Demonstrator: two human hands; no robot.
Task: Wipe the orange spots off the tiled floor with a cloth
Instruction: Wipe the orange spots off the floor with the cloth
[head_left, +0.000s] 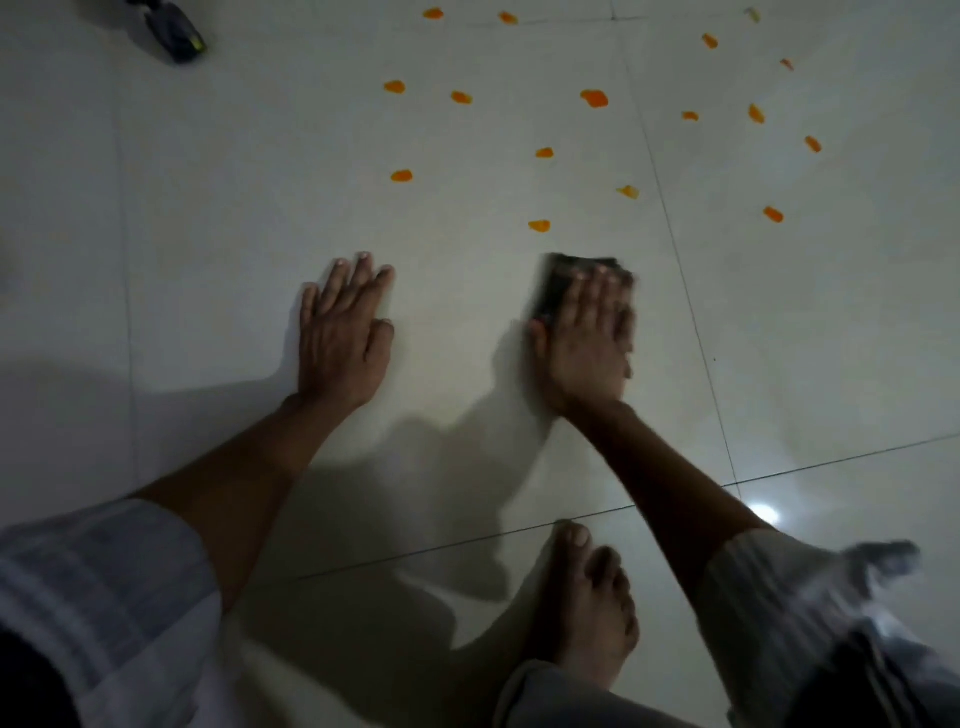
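Observation:
Several orange spots dot the pale tiled floor in the upper middle and upper right. My right hand lies flat on a dark folded cloth, pressing it to the floor just below the nearest spot; the hand and cloth are blurred. The cloth shows beyond and left of the fingers, the rest is hidden under the palm. My left hand rests flat on the bare tile to the left, fingers spread, holding nothing.
A bare foot stands on the tile near the bottom middle. A dark object lies on the floor at the top left. Grout lines cross the floor. A light reflection shines at the lower right.

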